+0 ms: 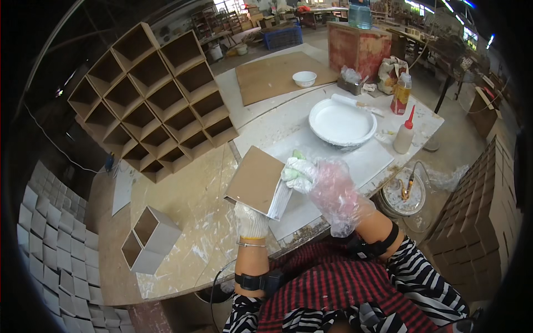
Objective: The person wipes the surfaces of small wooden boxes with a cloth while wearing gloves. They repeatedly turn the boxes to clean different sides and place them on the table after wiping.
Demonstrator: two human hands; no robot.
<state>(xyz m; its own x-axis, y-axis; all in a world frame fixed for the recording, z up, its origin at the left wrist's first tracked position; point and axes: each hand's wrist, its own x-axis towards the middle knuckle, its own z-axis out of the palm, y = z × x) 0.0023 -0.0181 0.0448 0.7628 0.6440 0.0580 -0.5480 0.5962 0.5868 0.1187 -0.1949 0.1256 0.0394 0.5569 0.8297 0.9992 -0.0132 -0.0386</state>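
My left hand [251, 221], in a white knitted glove, grips a square brown board box [255, 176] from its near lower edge; the fingers behind it are hidden. The box is tilted, and its right side is white and looks wet. Against that side, my right hand [300, 173] is closed in a white and pale green glove, its fingers bent around something I cannot make out. Clear plastic film [336, 194] wraps the right wrist and forearm. Beyond the right hand stands a white basin [312, 132] of white paint, with a white-headed brush or roller [348, 100] across its far rim.
A stepped stack of open brown boxes [161, 105] stands back left; two joined pale boxes [152, 244] lie near left. At right are a red-tipped bottle [404, 139], a red-yellow bottle [401, 95] and a floor bucket [408, 208]. A white bowl [304, 79] sits farther back. Stacked boxes [472, 205] flank the table.
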